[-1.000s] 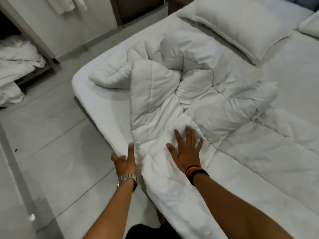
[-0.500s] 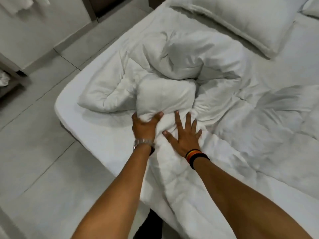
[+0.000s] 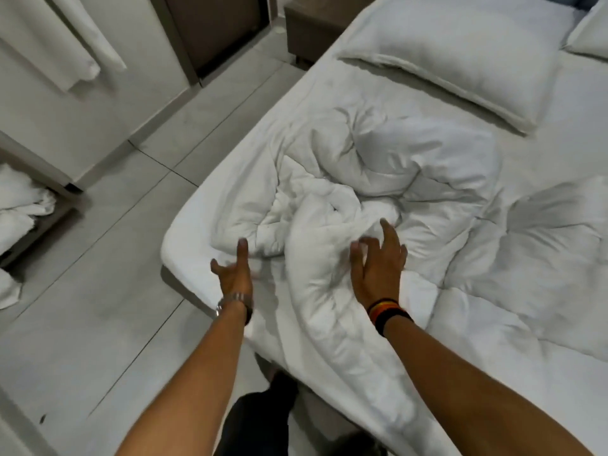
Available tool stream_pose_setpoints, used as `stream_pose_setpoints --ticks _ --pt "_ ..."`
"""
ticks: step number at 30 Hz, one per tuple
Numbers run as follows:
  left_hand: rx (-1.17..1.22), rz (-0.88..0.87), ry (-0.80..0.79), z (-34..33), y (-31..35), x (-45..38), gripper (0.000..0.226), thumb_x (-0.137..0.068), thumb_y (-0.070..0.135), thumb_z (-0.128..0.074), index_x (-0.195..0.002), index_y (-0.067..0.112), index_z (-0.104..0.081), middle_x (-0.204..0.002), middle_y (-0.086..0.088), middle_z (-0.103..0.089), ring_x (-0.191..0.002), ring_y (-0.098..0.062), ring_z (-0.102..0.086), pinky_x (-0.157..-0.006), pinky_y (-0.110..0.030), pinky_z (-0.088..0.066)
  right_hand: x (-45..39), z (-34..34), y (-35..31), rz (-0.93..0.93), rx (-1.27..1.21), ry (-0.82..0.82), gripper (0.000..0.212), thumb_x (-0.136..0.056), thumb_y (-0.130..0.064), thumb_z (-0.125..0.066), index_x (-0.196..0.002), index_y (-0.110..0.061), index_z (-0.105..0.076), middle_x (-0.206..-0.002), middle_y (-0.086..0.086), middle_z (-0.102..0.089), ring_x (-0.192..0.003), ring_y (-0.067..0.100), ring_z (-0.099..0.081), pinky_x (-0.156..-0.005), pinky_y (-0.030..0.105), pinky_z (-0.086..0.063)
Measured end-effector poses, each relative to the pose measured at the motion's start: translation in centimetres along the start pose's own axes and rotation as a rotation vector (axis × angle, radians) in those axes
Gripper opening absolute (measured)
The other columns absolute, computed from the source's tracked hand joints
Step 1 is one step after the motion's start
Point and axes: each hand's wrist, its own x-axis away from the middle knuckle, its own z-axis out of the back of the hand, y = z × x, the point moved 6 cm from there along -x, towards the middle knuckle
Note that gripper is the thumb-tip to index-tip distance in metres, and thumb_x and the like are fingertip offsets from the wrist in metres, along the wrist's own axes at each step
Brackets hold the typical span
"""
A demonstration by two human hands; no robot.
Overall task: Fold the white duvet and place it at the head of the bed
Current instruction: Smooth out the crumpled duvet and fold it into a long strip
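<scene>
The white duvet [image 3: 378, 192] is lying crumpled on the bed [image 3: 184, 255], bunched into a heap at the middle of the view, with one long thick fold running down toward 6 o'clock and draping over the near edge of the mattress. It is sitting short of the pillows: a large pillow [image 3: 460, 57] is resting at 1 o'clock, at the head of the bed, and the corner of a second pillow [image 3: 589, 37] is showing at 2 o'clock.

The left hand [image 3: 235, 274] is reaching in at 7 o'clock of the heap, fingers spread apart and holding nothing, hovering over the corner of the mattress just beside the duvet's left lobe (the hand is blurred, so I cannot tell whether a fingertip is touching the cloth). A metal watch [image 3: 230, 299] is sitting on that wrist.

The right hand [image 3: 378, 264] is lying at the centre, fingers splayed and slightly curled, not gripping, its palm down against the long fold. A striped wristband [image 3: 385, 311] is circling that wrist.

At 9 o'clock, more white bedding [image 3: 19, 209] is lying piled by the wall, well apart from the bed, on the pale tiled floor [image 3: 98, 307].
</scene>
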Motion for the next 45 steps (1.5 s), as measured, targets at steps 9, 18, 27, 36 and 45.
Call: stream_pose_setpoints --ticks 9,18,27,36,45 --pt "0.230 0.225 0.030 -7.3 9.4 -13.5 0.200 0.008 0.087 -0.073 -0.165 0.013 -0.003 -0.169 -0.018 -0.016 -0.152 -0.038 -0.026 -0.122 -0.059 -0.020 -6.7 -12.9 -2.7 -0.143 0.273 -0.408 0.104 -0.072 -0.102 -0.030 -0.159 -0.058 0.006 -0.173 -0.006 0.019 -0.159 0.025 0.017 -0.118 0.074 0.006" --pt "0.046 -0.333 0.126 6.8 20.7 -26.6 0.066 -0.058 0.047 -0.097 -0.111 0.012 -0.077 -0.106 0.010 -0.076 -0.092 0.001 -0.074 -0.088 -0.029 -0.061 -5.3 -19.7 -8.5 -0.112 0.254 -0.460 0.106 -0.072 -0.104 -0.031 -0.159 -0.058 0.010 -0.173 -0.009 0.017 -0.159 0.019 0.016 -0.116 0.070 0.018" --pt "-0.502 -0.144 -0.203 15.0 20.3 -29.5 0.127 -0.057 0.077 -0.084 -0.158 0.017 -0.036 -0.154 -0.011 -0.050 -0.130 -0.029 -0.055 -0.108 -0.044 -0.046 -3.3 -26.0 -17.5 -0.286 0.221 -0.464 0.105 -0.075 -0.099 0.001 -0.165 -0.046 -0.002 -0.173 -0.003 0.018 -0.158 0.019 0.022 -0.117 0.067 0.019" --pt "-0.818 -0.150 -0.633 0.1 27.8 -36.5 0.131 -0.063 0.092 -0.064 -0.165 0.035 -0.004 -0.162 -0.006 -0.039 -0.134 -0.027 -0.050 -0.113 -0.040 -0.038 -13.6 -31.4 -22.4 -0.446 0.084 -0.189 0.090 -0.082 -0.098 -0.015 -0.159 -0.058 0.006 -0.173 -0.007 0.021 -0.158 0.018 0.021 -0.122 0.062 0.017" --pt "-0.534 -0.352 -0.740 -5.1 31.3 -39.0 0.104 -0.063 0.035 -0.098 -0.148 0.029 -0.040 -0.133 0.011 -0.052 -0.115 -0.004 -0.056 -0.092 -0.015 -0.046 -18.2 -38.8 -23.5 -0.730 0.086 -0.132 0.074 -0.091 -0.086 -0.010 -0.156 -0.061 0.015 -0.174 -0.002 0.016 -0.160 0.026 0.013 -0.122 0.065 0.010"
